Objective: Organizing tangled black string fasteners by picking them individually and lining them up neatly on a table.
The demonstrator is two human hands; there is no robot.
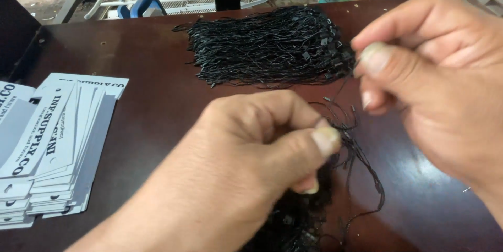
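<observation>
Left hand [246, 163] pinching a bunch of black loop strings [335, 178], right hand [435, 84] drawing one strand away.

Thumb and forefinger of each hand are pressed together on thin black cord; the strand could be snagged in the tangle beneath (the loops cross one another) and several could be dragged out at once, or the bunch dropped on the dark tabletop [152, 105]. Left of the hands a fanned stack of white and grey card tags [57, 142] with punched holes is laid. Farther back, a heap of black strings [267, 47] is spread.
</observation>
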